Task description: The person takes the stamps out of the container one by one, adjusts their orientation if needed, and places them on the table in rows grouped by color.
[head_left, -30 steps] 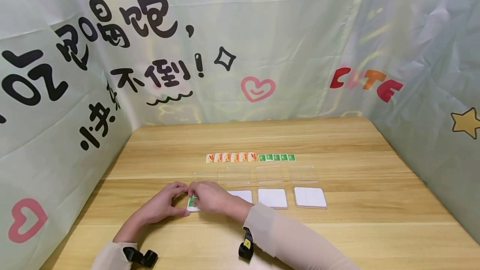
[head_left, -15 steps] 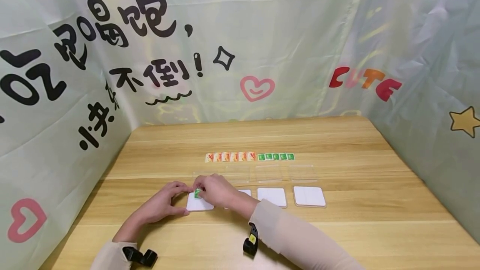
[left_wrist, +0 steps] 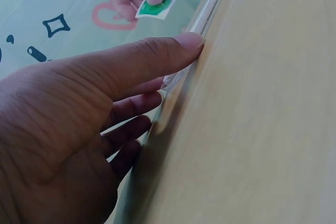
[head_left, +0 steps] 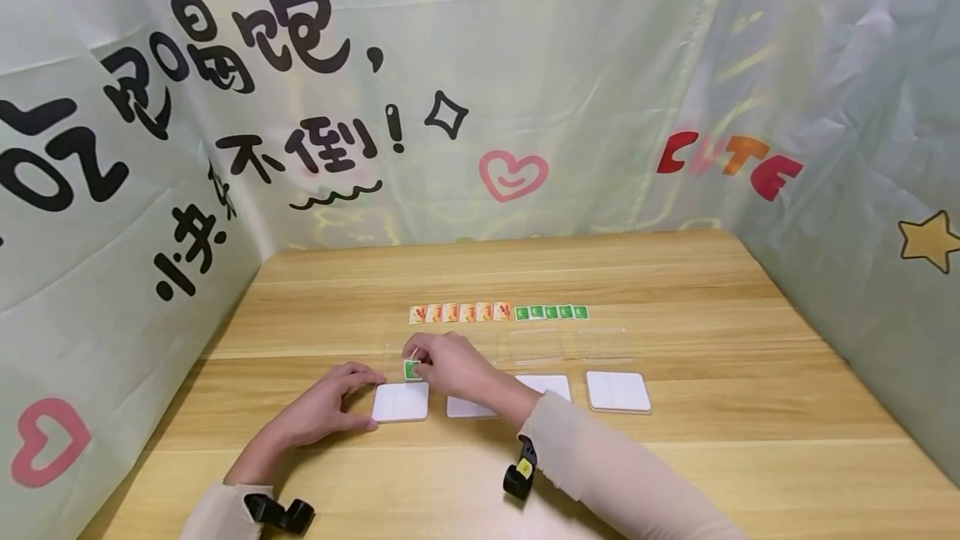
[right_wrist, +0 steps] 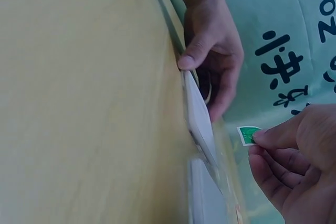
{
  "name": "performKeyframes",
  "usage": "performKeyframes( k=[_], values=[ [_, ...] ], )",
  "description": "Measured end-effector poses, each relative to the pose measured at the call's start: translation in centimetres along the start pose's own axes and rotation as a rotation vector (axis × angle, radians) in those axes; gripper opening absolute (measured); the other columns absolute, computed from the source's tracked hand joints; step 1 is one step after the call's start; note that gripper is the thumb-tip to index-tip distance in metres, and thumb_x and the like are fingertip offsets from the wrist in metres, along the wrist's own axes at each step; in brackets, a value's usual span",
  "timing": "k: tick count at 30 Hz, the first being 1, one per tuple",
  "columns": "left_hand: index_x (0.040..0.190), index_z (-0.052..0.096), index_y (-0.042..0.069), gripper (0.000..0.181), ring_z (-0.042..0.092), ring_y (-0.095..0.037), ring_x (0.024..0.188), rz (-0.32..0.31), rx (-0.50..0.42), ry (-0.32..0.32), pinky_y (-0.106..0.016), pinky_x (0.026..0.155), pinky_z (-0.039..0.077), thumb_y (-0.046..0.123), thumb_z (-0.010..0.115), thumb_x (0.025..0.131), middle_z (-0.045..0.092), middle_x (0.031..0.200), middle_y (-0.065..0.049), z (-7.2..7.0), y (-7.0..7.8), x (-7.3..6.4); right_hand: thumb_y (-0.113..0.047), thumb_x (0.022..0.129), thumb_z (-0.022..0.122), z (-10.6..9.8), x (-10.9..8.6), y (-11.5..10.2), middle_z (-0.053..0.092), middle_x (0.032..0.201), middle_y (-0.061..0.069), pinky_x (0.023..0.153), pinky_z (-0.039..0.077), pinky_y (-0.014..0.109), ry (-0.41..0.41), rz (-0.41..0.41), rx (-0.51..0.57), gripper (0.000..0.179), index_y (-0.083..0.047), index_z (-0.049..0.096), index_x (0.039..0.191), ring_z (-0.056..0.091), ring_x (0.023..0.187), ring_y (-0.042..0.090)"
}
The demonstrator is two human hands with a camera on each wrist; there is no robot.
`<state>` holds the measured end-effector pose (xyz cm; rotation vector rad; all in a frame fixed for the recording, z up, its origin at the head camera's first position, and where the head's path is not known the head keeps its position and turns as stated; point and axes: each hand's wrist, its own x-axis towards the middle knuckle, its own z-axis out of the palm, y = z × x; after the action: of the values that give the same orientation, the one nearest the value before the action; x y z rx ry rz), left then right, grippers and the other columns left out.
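My right hand (head_left: 459,369) pinches a small green card with a white border (head_left: 412,370) between thumb and fingertips. It holds the card just behind the leftmost white card box (head_left: 401,403), raised off the table in both wrist views. The box is flat, with a white top and clear plastic sides. My left hand (head_left: 330,403) holds the box at its left end, thumb at the near corner and index finger at the far corner. In the left wrist view its thumb (left_wrist: 189,41) presses the box's clear edge, the other fingers behind.
More white boxes lie to the right, one (head_left: 618,392) at the end and one partly under my right forearm. Clear plastic lids (head_left: 604,344) lie behind them. Farther back runs a row of small orange cards (head_left: 459,312) and green cards (head_left: 551,312).
My right hand has lifted the green card off the leftmost box's white top and moved it back and to the right. The left hand has stayed at the box.
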<state>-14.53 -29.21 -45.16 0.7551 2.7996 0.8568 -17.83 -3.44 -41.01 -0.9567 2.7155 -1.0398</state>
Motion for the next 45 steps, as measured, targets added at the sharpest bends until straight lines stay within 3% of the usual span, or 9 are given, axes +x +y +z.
performKeyframes(
  k=[13,21,28,39,45],
  values=[
    [0.129,0.062,0.017,0.063,0.048,-0.033,0.118,-0.006,0.014,0.003,-0.058,0.097,0.039,0.052,0.077,0.079,0.054,0.127,-0.009,0.0,0.2,-0.1,-0.008,0.094,0.064,-2.9,-0.9,1.7,0.065,0.087,-0.006,0.069,0.049,0.024,0.021,0.003,0.056,0.016,-0.013,0.071,0.107,0.06,0.079,0.007],
    [0.13,0.062,0.018,0.064,0.047,-0.034,0.12,-0.009,0.014,-0.009,-0.058,0.096,0.039,0.055,0.075,0.079,0.053,0.13,-0.009,0.0,0.1,-0.1,-0.007,0.094,0.064,-4.5,-1.5,3.4,0.062,0.084,-0.006,0.064,0.047,0.027,0.039,0.022,0.075,0.016,-0.011,0.072,0.107,0.056,0.073,0.011],
    [0.131,0.061,0.018,0.064,0.047,-0.034,0.121,-0.004,0.001,-0.017,-0.057,0.096,0.039,0.054,0.075,0.08,0.052,0.131,-0.01,0.0,0.1,0.0,-0.007,0.094,0.065,-5.6,-2.2,4.8,0.062,0.086,-0.005,0.065,0.048,0.028,0.047,0.052,0.09,0.016,-0.012,0.072,0.106,0.056,0.074,0.012],
    [0.131,0.061,0.017,0.065,0.046,-0.035,0.121,-0.012,0.0,-0.018,-0.057,0.096,0.039,0.053,0.076,0.08,0.052,0.131,-0.01,0.0,0.2,0.0,-0.003,0.096,0.059,-7.2,-3.2,6.6,0.062,0.097,0.001,0.059,0.046,0.028,0.075,0.111,0.092,0.025,-0.009,0.069,0.118,0.054,0.073,0.014],
    [0.132,0.061,0.017,0.065,0.046,-0.035,0.121,-0.014,0.003,-0.017,-0.057,0.097,0.039,0.053,0.075,0.08,0.052,0.131,-0.01,-0.1,0.2,0.0,-0.004,0.095,0.062,-8.1,-3.6,7.6,0.062,0.092,0.0,0.062,0.047,0.027,0.104,0.151,0.084,0.014,-0.006,0.068,0.107,0.056,0.076,0.013]
  ],
)
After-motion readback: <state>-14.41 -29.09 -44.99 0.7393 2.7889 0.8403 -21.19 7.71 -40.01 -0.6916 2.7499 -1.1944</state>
